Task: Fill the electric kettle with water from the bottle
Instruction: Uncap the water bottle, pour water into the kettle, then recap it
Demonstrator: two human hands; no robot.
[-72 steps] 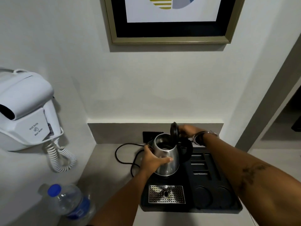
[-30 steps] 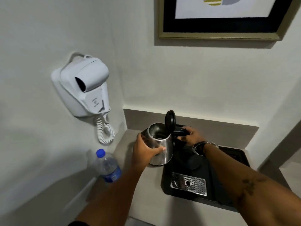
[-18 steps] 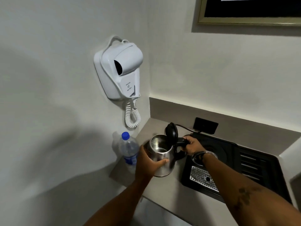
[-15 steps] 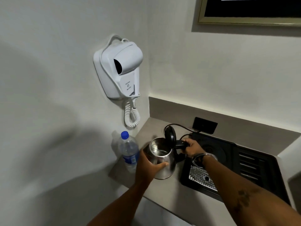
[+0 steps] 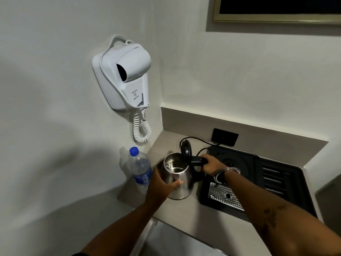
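We held the steel kettle (image 5: 178, 179) on the counter (image 5: 186, 209) beside the black tray (image 5: 287, 183), lid (image 5: 186, 149) up. Our left hand (image 5: 160, 189) cupped its body; our right hand (image 5: 212, 163) gripped the handle (image 5: 198, 160). The capped water bottle (image 5: 138, 169) stood just left, against the wall.

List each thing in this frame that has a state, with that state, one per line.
Kettle: upright on the counter, off its base, held by both hands.
Lid: flipped open.
Bottle: upright, blue cap on, untouched.
Left hand: wrapped around the kettle body.
Right hand: closed on the kettle handle.
Base: bare on the black tray, cord plugged in.
Hair dryer: docked in its wall holder.
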